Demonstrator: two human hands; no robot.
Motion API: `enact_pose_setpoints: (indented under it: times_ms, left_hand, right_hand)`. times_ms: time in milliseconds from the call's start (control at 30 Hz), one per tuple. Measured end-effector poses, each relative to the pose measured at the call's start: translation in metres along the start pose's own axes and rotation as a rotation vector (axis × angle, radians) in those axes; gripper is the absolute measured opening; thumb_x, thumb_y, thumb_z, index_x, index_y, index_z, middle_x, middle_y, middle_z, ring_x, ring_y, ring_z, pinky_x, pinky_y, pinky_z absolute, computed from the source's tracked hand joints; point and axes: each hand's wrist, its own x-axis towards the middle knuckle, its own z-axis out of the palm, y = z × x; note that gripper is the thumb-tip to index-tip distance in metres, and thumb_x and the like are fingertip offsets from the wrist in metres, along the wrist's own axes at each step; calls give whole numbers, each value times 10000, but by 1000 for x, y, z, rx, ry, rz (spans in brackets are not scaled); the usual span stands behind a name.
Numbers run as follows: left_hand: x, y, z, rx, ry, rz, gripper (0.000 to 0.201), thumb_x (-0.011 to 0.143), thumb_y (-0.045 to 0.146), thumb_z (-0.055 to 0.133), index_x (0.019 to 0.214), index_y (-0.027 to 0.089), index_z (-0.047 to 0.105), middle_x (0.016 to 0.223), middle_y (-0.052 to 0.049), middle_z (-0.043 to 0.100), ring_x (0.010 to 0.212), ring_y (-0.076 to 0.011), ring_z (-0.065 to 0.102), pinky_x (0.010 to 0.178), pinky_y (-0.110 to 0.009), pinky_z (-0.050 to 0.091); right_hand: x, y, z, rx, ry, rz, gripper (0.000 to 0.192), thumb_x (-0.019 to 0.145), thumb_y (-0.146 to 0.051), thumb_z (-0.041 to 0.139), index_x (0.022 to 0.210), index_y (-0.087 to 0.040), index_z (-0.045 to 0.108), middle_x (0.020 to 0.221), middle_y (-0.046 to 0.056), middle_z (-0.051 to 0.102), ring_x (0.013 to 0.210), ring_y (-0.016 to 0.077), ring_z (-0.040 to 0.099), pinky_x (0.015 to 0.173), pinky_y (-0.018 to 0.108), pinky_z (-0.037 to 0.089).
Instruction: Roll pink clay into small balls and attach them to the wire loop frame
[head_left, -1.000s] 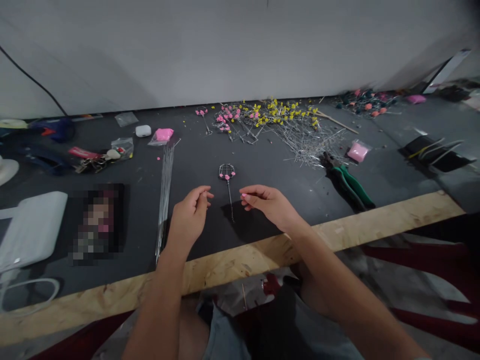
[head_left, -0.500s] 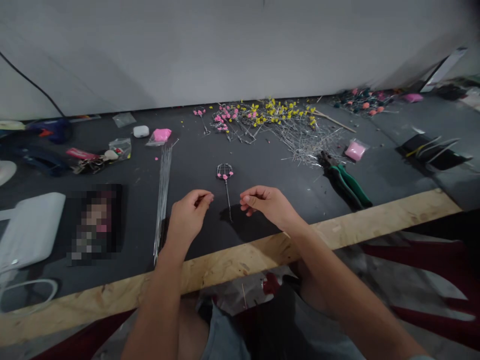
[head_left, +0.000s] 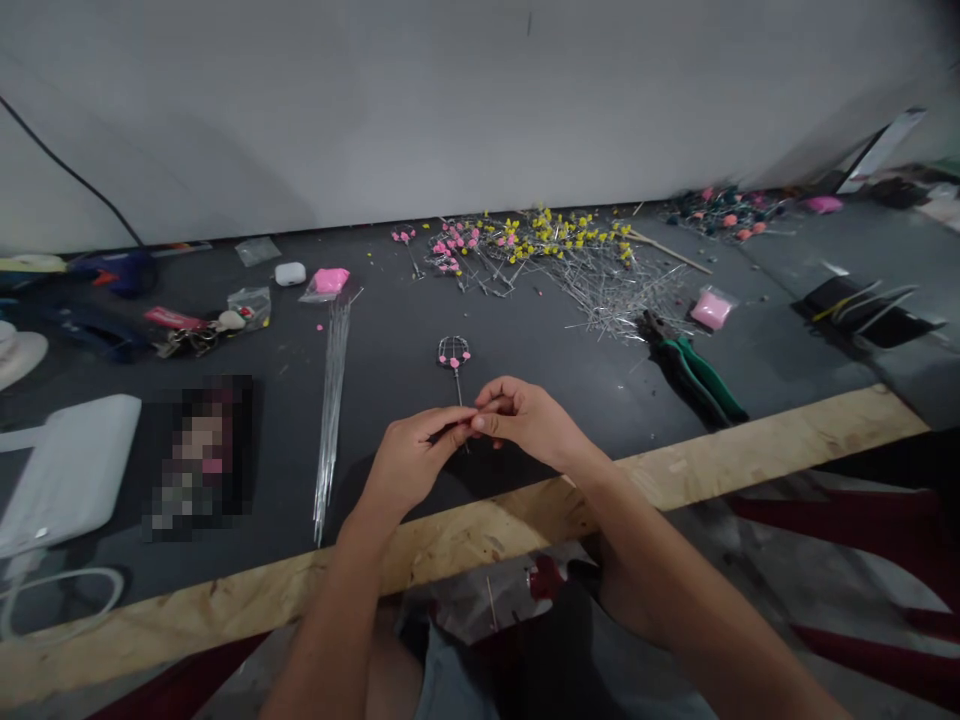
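My left hand [head_left: 411,450] and my right hand [head_left: 525,418] meet fingertip to fingertip above the dark tabletop. Both are pinched closed; whatever sits between the fingertips is too small or too hidden to make out. Beneath them lies a wire piece [head_left: 454,353] with a rounded cage head, pink blobs along its lower rim and a straight stem. My fingers cover part of that stem. Left of my left hand, a bundle of straight metal wires [head_left: 330,420] lies lengthwise. Pliers [head_left: 690,370] with green and black handles rest to the right.
Behind are wire stems with pink and yellow beads [head_left: 555,235] and a heap of loose wires [head_left: 615,285]. Pink clay packets [head_left: 330,282] lie about. A white power bank [head_left: 75,470], keys [head_left: 187,338] and a pixelated dark object [head_left: 202,455] are at left. A wooden edge [head_left: 480,535] runs along the front.
My hands were apart on either side of the wire piece's stem. They have come together over it, fingertips touching. The view has shifted slightly.
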Motion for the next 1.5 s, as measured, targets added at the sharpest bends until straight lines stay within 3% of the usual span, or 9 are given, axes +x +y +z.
enact_pose_setpoints:
  times_ms: [100,367,600,800,900,1100,1367,1500]
  left_hand:
    - [-2,2,-1,0,46,-11,156,834,332,573,923,274,687,874,21,706,777,-122,636,681,-218,473]
    - [-5,5,-1,102,135,14,146,840,307,556,904,264,681,862,16,696,774,-119,631,675,-219,464]
    - [-6,8,1,170,171,49,139,836,272,541,888,242,667,856,12,696,776,-124,628,702,-228,457]
    - [-3,9,2,188,168,-81,111,823,248,518,814,220,625,745,36,660,643,-99,581,613,-210,420]
    - [1,5,3,72,195,-174,108,824,278,514,848,209,593,768,13,664,665,-116,605,627,-226,440]
    - [3,0,5,-235,145,-259,139,824,322,520,889,202,547,744,-3,655,644,-137,622,595,-249,472]
    - [-1,3,7,-202,82,-203,196,823,356,547,935,203,598,814,-10,682,719,-141,639,646,-249,486]
    - [-1,4,5,-79,50,-166,219,844,362,518,984,230,624,855,-4,698,742,-143,640,653,-249,472]
  right_hand:
    - [-1,-1,1,-9,-8,-1,307,634,-359,752,794,-184,557,665,-21,615,626,106,578,536,224,448]
    - [-2,-5,6,29,-88,32,223,733,-385,662,770,-166,645,677,-9,601,620,91,545,584,237,428]
    - [0,-7,11,56,-23,53,216,705,-378,675,704,-170,615,627,-27,567,588,85,517,579,239,413]
    - [-2,-6,14,47,9,27,181,715,-348,665,716,-173,618,626,-28,576,582,82,523,561,230,421]
    - [-3,-6,13,86,-6,5,150,726,-325,656,732,-181,616,680,-16,612,622,94,563,564,233,440]
    - [-2,-5,9,137,64,4,196,674,-290,714,818,-187,629,725,-10,639,685,115,609,588,243,468]
    - [-2,-2,5,103,45,-7,190,691,-323,714,795,-178,649,686,-17,636,645,93,590,586,230,468]
    - [-3,-3,4,77,37,-8,219,661,-336,739,763,-173,633,665,-15,636,632,98,588,585,239,472]
